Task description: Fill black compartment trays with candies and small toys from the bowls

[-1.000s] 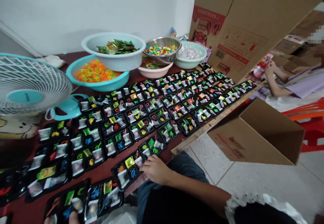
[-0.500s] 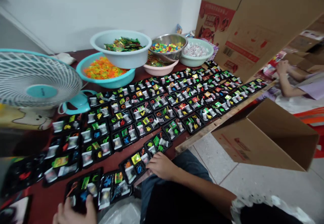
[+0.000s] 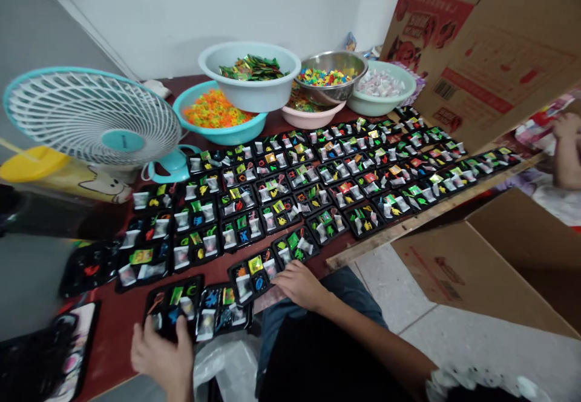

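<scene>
Black compartment trays (image 3: 240,226) cover the table in rows, most holding white-wrapped pieces, green and yellow packets and small coloured plastic toys. My left hand (image 3: 161,356) is at the near edge of one filled tray (image 3: 175,299), thumb and fingers apart, fingertips over its near compartments. A blue toy and a white wrapped piece lie between them. My right hand (image 3: 302,287) has its fingers together on the near right edge of another tray (image 3: 255,275), which holds a yellow packet and a blue ring. Its thumb is hidden. A further tray (image 3: 222,314) lies between my hands.
At the back stand basins with green packets (image 3: 249,90), orange pieces (image 3: 218,135) and white wrapped pieces (image 3: 379,108), plus a steel bowl (image 3: 333,93). A fan (image 3: 95,117) is at left. An open carton (image 3: 436,269) and a person's arm (image 3: 567,154) are at right.
The view has swung left, so the scene sits further right. Both hands stay at the same trays. More of my left hand shows, its fingers still apart.
</scene>
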The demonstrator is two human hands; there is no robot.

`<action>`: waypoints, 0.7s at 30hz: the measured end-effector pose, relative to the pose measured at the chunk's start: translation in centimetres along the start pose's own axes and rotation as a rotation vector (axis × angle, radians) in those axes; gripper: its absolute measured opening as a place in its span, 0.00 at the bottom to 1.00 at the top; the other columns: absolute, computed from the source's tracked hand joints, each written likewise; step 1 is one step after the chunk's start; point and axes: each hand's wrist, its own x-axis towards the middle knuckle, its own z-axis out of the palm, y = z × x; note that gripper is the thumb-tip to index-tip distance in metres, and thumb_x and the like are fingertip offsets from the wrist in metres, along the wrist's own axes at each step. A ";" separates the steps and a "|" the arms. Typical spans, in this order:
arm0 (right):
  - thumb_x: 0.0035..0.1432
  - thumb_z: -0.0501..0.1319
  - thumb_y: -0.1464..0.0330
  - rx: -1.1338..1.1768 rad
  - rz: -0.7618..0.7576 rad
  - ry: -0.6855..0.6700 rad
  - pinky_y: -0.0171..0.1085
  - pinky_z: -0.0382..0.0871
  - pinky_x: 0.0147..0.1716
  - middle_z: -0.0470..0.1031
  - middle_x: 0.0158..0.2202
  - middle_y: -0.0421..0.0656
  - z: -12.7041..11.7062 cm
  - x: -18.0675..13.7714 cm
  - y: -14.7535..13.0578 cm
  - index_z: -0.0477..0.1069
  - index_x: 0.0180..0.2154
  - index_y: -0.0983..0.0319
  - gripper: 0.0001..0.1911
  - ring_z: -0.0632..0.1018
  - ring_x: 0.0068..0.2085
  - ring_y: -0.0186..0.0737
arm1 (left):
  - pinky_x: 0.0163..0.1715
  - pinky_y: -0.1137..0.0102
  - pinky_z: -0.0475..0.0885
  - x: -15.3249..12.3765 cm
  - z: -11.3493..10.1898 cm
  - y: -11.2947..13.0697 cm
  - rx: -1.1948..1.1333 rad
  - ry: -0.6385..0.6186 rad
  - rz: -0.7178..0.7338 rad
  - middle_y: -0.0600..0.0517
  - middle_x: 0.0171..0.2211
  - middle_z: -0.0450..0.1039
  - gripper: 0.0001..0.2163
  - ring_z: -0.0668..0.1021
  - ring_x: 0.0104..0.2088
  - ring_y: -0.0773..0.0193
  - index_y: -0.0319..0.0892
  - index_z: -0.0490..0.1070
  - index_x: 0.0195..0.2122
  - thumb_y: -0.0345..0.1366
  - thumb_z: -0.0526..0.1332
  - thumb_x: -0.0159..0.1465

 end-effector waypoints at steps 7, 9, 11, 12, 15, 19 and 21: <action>0.60 0.52 0.74 -0.072 0.190 0.136 0.37 0.58 0.43 0.74 0.43 0.43 -4.7 -2.0 4.3 0.69 0.45 0.61 0.12 0.67 0.41 0.36 | 0.58 0.43 0.40 -1.7 -1.4 -1.3 -0.112 -0.124 0.199 0.38 0.65 0.38 0.35 0.43 0.64 0.41 0.40 0.49 0.63 0.53 0.51 0.58; 0.58 0.52 0.78 -0.136 0.355 0.155 0.38 0.58 0.43 0.73 0.42 0.44 -6.5 -3.1 6.5 0.70 0.44 0.62 0.14 0.67 0.43 0.38 | 0.58 0.43 0.40 -2.5 -1.6 -1.4 -0.108 -0.148 0.328 0.39 0.65 0.40 0.36 0.45 0.64 0.40 0.42 0.50 0.63 0.56 0.52 0.56; 0.55 0.52 0.80 -0.191 0.462 0.136 0.38 0.59 0.43 0.72 0.40 0.45 -7.7 -4.0 8.5 0.71 0.41 0.62 0.16 0.66 0.43 0.40 | 0.57 0.42 0.41 -3.1 -1.3 -1.1 -0.095 -0.176 0.382 0.39 0.65 0.42 0.37 0.47 0.63 0.39 0.44 0.51 0.62 0.57 0.53 0.54; 0.54 0.52 0.81 -0.210 0.488 0.115 0.38 0.59 0.42 0.72 0.40 0.45 -8.1 -4.4 9.2 0.72 0.40 0.61 0.16 0.66 0.43 0.41 | 0.57 0.42 0.41 -3.3 -1.1 -0.9 -0.088 -0.190 0.389 0.39 0.65 0.42 0.37 0.47 0.63 0.39 0.45 0.51 0.62 0.57 0.54 0.54; 0.54 0.53 0.80 -0.219 0.504 0.060 0.39 0.58 0.41 0.73 0.38 0.44 -8.3 -5.0 10.2 0.73 0.40 0.61 0.15 0.66 0.42 0.41 | 0.57 0.42 0.42 -3.5 -0.3 0.2 -0.071 -0.184 0.408 0.40 0.64 0.44 0.36 0.49 0.63 0.39 0.47 0.51 0.62 0.54 0.56 0.54; 0.55 0.55 0.77 -0.193 0.449 0.001 0.38 0.58 0.43 0.72 0.36 0.44 -7.5 -5.2 9.4 0.73 0.39 0.61 0.12 0.67 0.43 0.40 | 0.57 0.42 0.41 -3.0 0.0 1.6 -0.058 -0.163 0.435 0.42 0.64 0.47 0.32 0.50 0.63 0.41 0.49 0.52 0.61 0.51 0.57 0.57; 0.55 0.56 0.76 -0.184 0.444 -0.033 0.38 0.57 0.43 0.72 0.36 0.44 -7.3 -5.2 8.9 0.73 0.38 0.61 0.11 0.67 0.43 0.40 | 0.57 0.42 0.41 -2.8 -0.1 2.1 -0.051 -0.169 0.419 0.43 0.64 0.48 0.30 0.51 0.63 0.42 0.50 0.54 0.61 0.50 0.56 0.58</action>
